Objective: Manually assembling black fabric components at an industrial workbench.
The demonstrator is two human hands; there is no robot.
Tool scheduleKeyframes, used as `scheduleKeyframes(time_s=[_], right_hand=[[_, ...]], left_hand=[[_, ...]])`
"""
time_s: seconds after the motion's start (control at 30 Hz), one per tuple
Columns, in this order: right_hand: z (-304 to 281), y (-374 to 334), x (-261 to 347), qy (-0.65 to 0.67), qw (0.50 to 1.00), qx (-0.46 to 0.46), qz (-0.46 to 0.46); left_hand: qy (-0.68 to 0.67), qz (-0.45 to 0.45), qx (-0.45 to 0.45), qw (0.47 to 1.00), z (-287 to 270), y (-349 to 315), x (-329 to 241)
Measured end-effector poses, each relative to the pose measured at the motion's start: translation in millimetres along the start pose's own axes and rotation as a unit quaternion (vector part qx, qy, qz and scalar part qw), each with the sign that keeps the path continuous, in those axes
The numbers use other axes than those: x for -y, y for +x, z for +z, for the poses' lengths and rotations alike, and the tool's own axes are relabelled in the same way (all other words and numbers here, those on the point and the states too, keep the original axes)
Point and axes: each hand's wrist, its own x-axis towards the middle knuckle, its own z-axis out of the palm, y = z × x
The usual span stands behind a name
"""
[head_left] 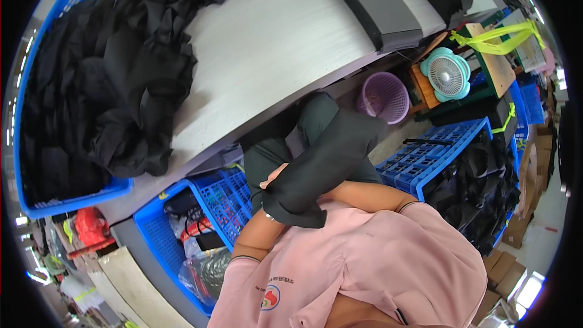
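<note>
A piece of black cloth (331, 161) lies across my lap, longer than it is wide, with a loose end hanging near my shirt. The fingers of my left hand (274, 176) are closed at its left edge; the rest of that hand is partly covered by the cloth. My right forearm (370, 195) reaches in from the right and passes under the cloth, which hides my right hand. Beneath the cloth are my dark trousers (319, 109).
On the grey table (243, 67) stand a blue crate (73, 208) heaped with black cloth (133, 67) and dark grey folded pieces (379, 9). Beside me are a blue crate of bags (164, 231), another blue crate (425, 158), a purple basket (385, 97) and a turquoise fan (448, 75).
</note>
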Motion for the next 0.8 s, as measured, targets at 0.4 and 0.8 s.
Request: scheduleKeyframes(time_s=[0.4, 0.8], right_hand=[[25, -26, -16, 0.191, 0.971, -0.048, 0.132], [-13, -38, 97, -0.222, 0.888, -0.279, -0.29]], left_hand=[[-0.021, -0.013, -0.092, 0.995, 4, -28, -4], [-0.037, 0.012, -0.122, 0.992, -29, -49, -42]])
